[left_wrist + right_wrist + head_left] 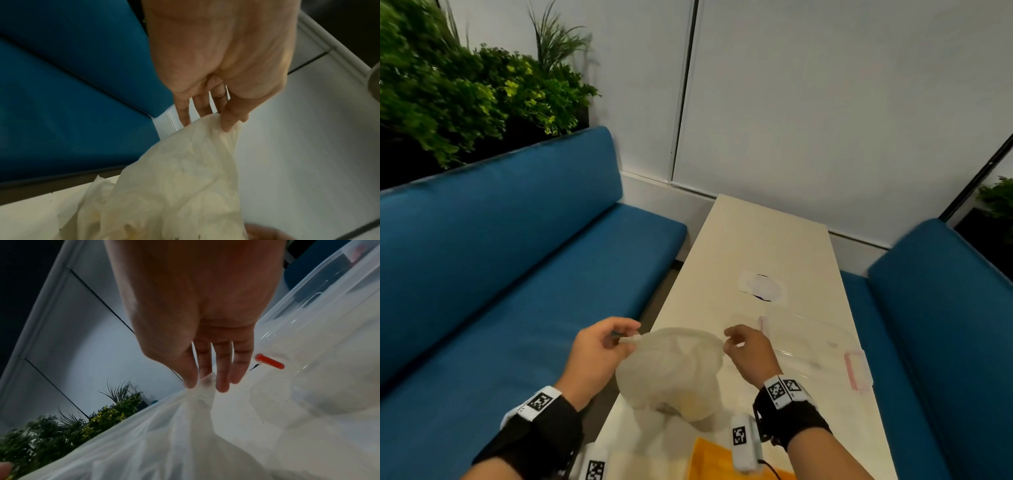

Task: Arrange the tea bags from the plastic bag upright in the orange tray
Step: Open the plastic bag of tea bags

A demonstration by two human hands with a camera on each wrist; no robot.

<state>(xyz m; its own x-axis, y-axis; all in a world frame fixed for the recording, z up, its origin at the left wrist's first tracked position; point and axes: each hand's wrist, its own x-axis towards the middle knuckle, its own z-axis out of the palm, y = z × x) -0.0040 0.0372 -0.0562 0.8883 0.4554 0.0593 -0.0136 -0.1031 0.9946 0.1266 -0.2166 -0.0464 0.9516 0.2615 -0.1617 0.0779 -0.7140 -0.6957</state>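
A translucent white plastic bag [671,370] is held up over the near end of the table, its mouth stretched between both hands. My left hand [616,337] pinches the bag's left rim; in the left wrist view thumb and fingers [228,123] clamp the plastic bag [174,186]. My right hand [732,342] pinches the right rim, seen close in the right wrist view as fingertips [191,382] gathering the bag [185,426]. Yellowish contents show faintly at the bag's bottom; no tea bag is plainly visible. The orange tray [715,459] lies partly in view at the near table edge.
A clear plastic lid or container [815,342] with pink clips [854,373] lies on the cream table [767,246] to the right of my hands. Blue benches [517,274] flank the table on both sides. Plants [465,85] stand behind the left bench.
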